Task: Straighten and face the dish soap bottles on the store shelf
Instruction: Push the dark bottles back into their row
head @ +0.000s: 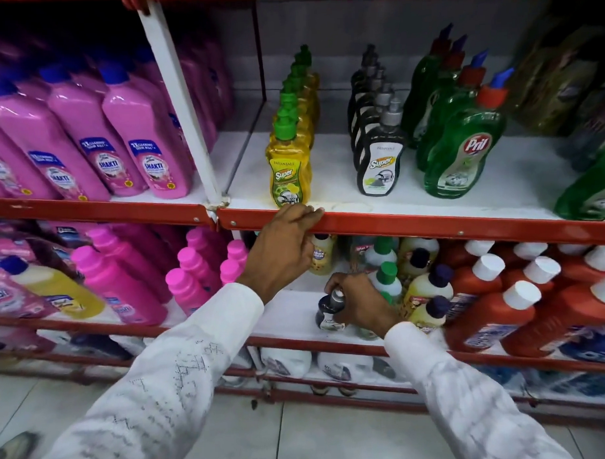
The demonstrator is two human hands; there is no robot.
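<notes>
On the upper shelf stand three rows of dish soap: yellow bottles with green caps [288, 168], black bottles with grey caps [379, 164] and green Pril bottles [461, 148], their front labels facing out. My left hand [281, 250] rests on the red front rail [414, 225] of that shelf, fingers curled over it just below the front yellow bottle. On the shelf below, my right hand [358, 303] grips a small black bottle with a grey cap [329, 312], standing upright near the shelf's front edge.
Pink Shakti bottles [147, 145] fill the upper shelf left of a white upright post [180, 106]. The lower shelf holds pink bottles [121, 280], pale yellow bottles with dark caps [426, 290] and orange bottles with white caps [509, 311]. White tiled floor lies below.
</notes>
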